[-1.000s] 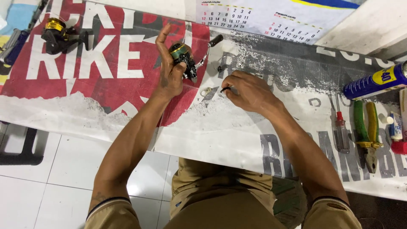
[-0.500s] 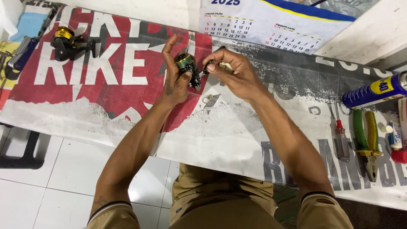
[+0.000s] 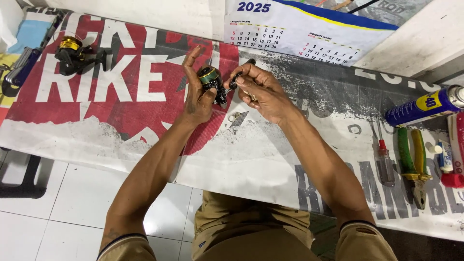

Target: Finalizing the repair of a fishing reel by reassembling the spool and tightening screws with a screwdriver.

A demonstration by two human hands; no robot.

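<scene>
Left hand (image 3: 197, 96) grips a small dark fishing reel (image 3: 211, 79) above the desk (image 3: 145, 140); right hand (image 3: 261, 94) pinches the reel's handle (image 3: 237, 77); pliers (image 3: 413, 159) lie well right of the reel.

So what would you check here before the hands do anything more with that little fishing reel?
1. Reel held in the left hand: ok, palm and thumb wrap it, above the banner.
2. Right hand on the reel's handle: ok, fingertips pinch it.
3. Small loose ring in sight: ok, it lies on the banner just below the hands.
4. Tools in reach: ok, screwdriver, green pliers and blue spray can lie to the right.
5. Second reel out of the way: ok, far left.
6. Handle fully seated on the reel: cannot tell, fingers hide the joint.
</scene>
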